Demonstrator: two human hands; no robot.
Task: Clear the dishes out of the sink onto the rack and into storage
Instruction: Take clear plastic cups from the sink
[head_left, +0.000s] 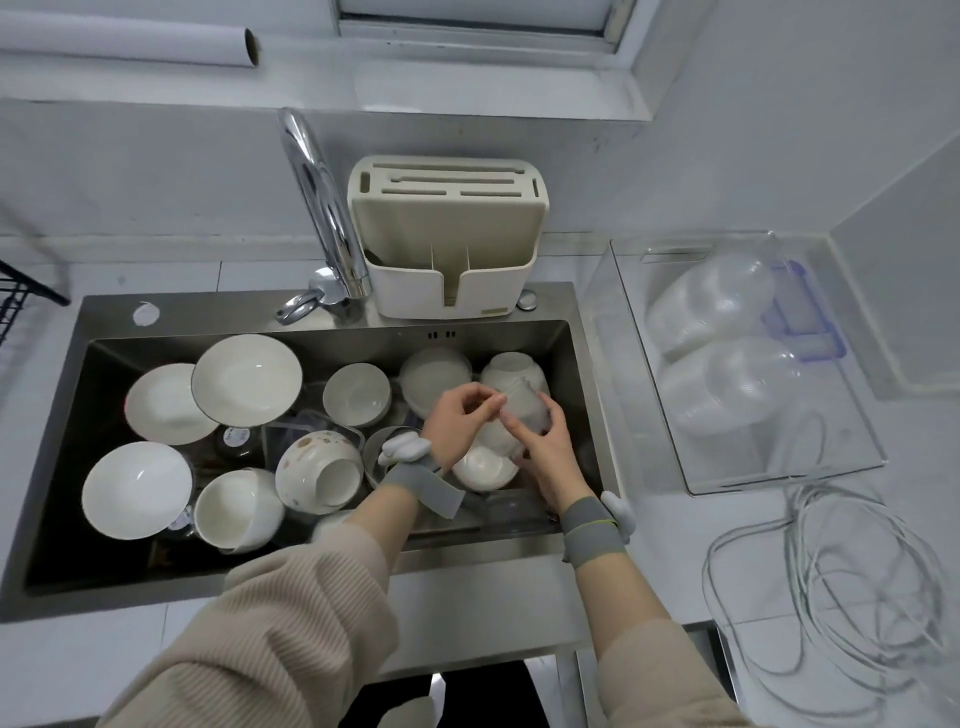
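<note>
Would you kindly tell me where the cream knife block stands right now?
The cream knife block stands on the sink's back ledge, just right of the chrome faucet.

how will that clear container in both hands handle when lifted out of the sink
The clear container looks like thin plastic, so probably light and slightly flexible. If wet, it may be slippery. Left hand and right hand both holding it should steady it.

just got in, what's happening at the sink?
A person is at the sink, which is crowded with white plates and bowls. Both hands are over its right side: the right hand grips a clear cup, and the left hand pinches at the cup's rim. The cup has not left the sink. A clear bin with plastic containers sits on the counter to the right.
</note>
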